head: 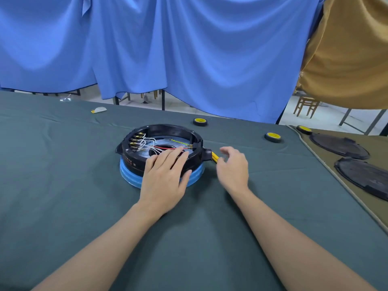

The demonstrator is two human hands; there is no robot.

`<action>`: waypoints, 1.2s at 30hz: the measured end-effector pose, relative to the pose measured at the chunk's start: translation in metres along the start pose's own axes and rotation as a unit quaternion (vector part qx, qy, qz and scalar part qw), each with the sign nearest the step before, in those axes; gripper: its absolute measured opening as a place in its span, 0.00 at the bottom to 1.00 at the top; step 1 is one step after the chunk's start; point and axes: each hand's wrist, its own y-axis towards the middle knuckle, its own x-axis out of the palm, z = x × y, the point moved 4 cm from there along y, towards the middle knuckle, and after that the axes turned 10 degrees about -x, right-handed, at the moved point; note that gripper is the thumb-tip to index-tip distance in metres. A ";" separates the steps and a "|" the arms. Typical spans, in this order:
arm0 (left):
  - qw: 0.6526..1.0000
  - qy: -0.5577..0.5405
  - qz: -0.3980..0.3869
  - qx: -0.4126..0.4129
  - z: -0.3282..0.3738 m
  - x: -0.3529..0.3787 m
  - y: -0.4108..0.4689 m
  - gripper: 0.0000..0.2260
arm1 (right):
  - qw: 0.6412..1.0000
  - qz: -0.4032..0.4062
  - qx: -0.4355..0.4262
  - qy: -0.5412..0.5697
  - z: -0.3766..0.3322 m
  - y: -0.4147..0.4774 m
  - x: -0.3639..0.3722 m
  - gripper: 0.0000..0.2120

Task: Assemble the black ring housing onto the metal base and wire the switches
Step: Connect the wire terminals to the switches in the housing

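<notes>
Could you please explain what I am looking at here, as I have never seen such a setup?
There is no machine here: a person works bare-handed, and the one picture comes from a camera on their head, looking down. On the dark green tablecloth sits a round black plastic ring housing, stacked on a blue-wrapped disc, with white wires and a red wire inside. The left hand rests flat on the housing's near rim; the right hand hovers beside a yellow cable, holding nothing. Three black-and-yellow tape rolls and two dark round covers lie nearby.
</notes>
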 end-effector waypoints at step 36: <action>0.996 0.079 -0.039 0.024 0.005 0.013 0.003 0.26 | 0.955 -0.084 -0.150 -0.240 0.028 -0.022 -0.019 0.05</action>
